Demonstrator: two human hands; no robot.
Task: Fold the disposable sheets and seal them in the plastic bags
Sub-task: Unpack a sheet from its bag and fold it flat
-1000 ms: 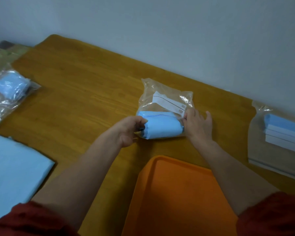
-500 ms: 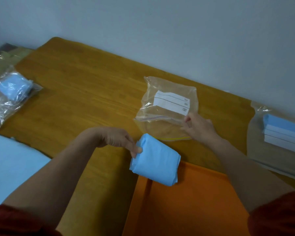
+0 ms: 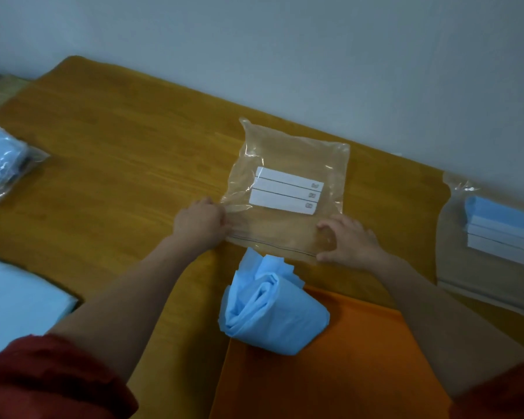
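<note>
Sheet (image 3: 273,313), one blue roll (in the left hand (image 3: 201,220) a moment ago), now lies loose at lower centre, partly on one orange tray (image 3: 345,373). Both grips clamp one empty plastic bag (image 3: 288,152) mid-frame: left hand its left edge, right hand (image 3: 350,241) its right corner.

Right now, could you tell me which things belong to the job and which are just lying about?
In use: plastic bag, rolled blue sheet, left hand, right hand.
Lying about: orange tray, filled bag, flat sheets, packet.

A plain workroom (wooden table (image 3: 118,164), bare grey wall (image 3: 315,55)).
</note>
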